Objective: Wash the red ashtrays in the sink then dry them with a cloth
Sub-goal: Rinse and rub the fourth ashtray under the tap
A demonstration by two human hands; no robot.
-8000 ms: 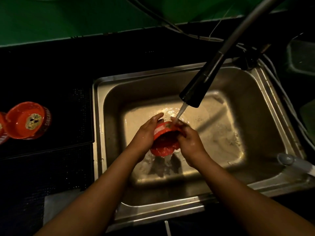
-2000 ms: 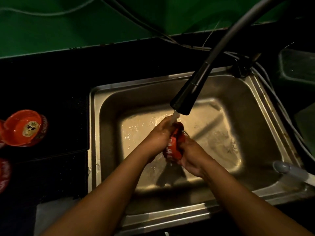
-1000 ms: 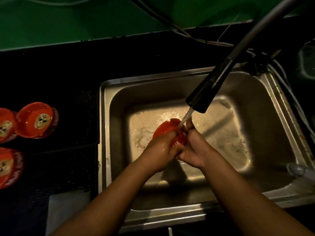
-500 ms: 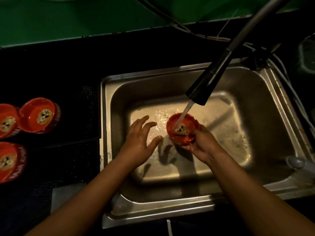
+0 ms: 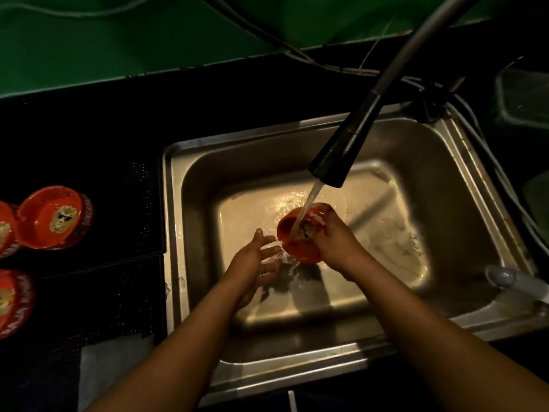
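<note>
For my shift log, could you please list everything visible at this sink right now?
Stainless steel sink: one, silver, centre.
Black pull-down faucet: one, black, running above sink.
Red round ashtray under water: one, red, over basin.
Red round printed ashtrays: three, red, black counter, left.
Pale grey cloth: one, grey, counter, bottom left.
Left hand: one, open, beside held ashtray.
Right hand: one, gripping held ashtray.

above r hand (image 5: 335, 243): faucet head (image 5: 334, 162) hangs close, tight | btwn hands: red ashtray (image 5: 300, 252) blocks | left of l hand (image 5: 252, 263): sink (image 5: 196, 218) wall near | right of r hand: lots of room b4 far wall
</note>
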